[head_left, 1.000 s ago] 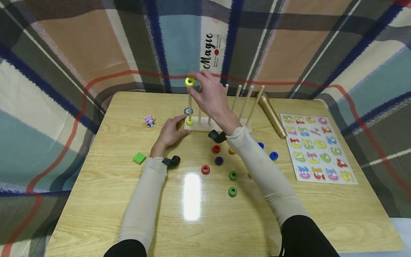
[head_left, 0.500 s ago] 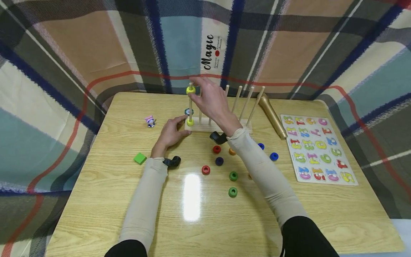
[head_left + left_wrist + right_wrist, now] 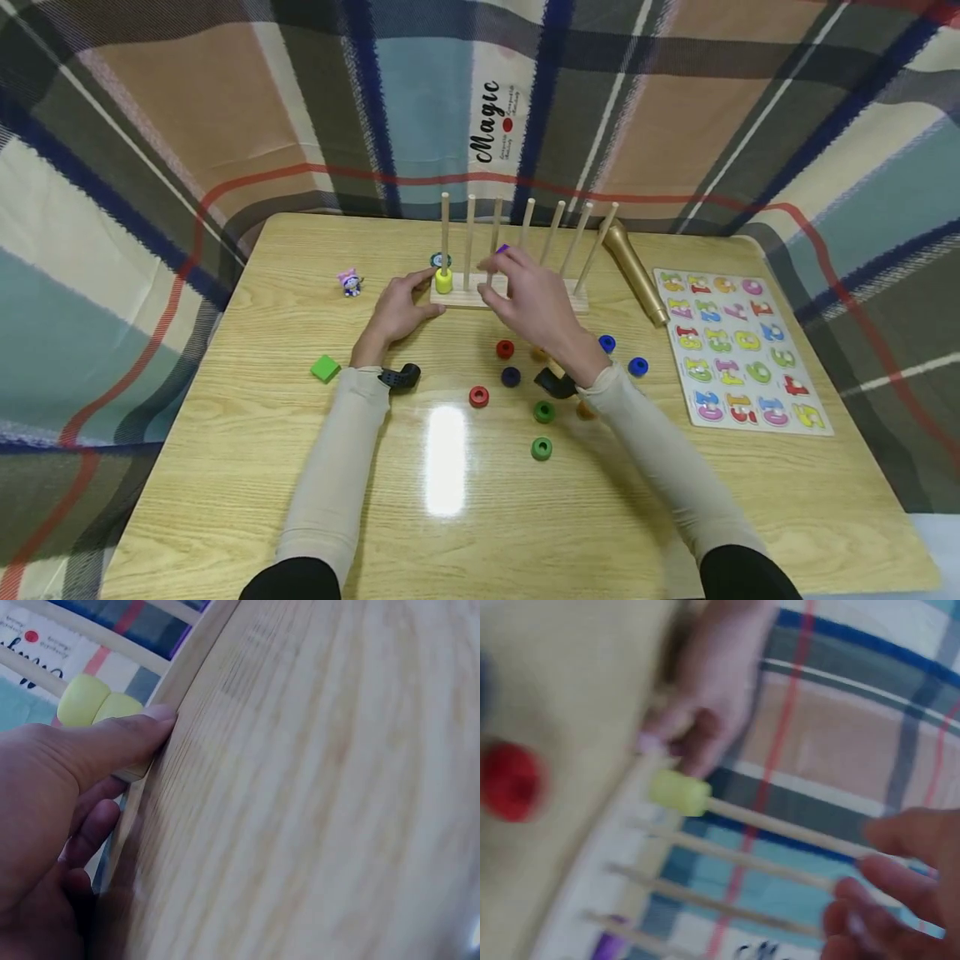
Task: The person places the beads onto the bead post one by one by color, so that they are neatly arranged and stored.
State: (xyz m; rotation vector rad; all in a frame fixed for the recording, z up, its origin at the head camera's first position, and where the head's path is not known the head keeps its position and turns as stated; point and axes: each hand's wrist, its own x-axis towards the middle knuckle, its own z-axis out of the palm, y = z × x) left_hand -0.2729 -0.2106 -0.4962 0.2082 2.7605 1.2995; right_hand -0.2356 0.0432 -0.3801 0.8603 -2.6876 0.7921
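Note:
A wooden peg stand (image 3: 457,302) with several upright pegs stands at the table's back. Two yellow rings (image 3: 444,282) sit stacked at the foot of its leftmost peg. My left hand (image 3: 400,310) grips the stand's left end, thumb (image 3: 135,739) along the front and fingers behind. My right hand (image 3: 536,302) hovers in front of the middle pegs, fingers parted and holding nothing. In the right wrist view its fingers (image 3: 907,836) are near the pegs' upper ends. A purple piece (image 3: 609,943) shows beyond the pegs, mostly hidden by the hand in the head view.
Red rings (image 3: 478,397), green rings (image 3: 542,448), blue rings (image 3: 638,367) and a dark ring (image 3: 511,377) lie in front. A gold tube (image 3: 636,275) and a picture board (image 3: 742,350) are right. A green block (image 3: 326,368) and a small figurine (image 3: 350,282) are left.
The upper yellow ring has gone down the leftmost peg onto the other one. My right hand has let go of it and moved down and right. My left hand stays put.

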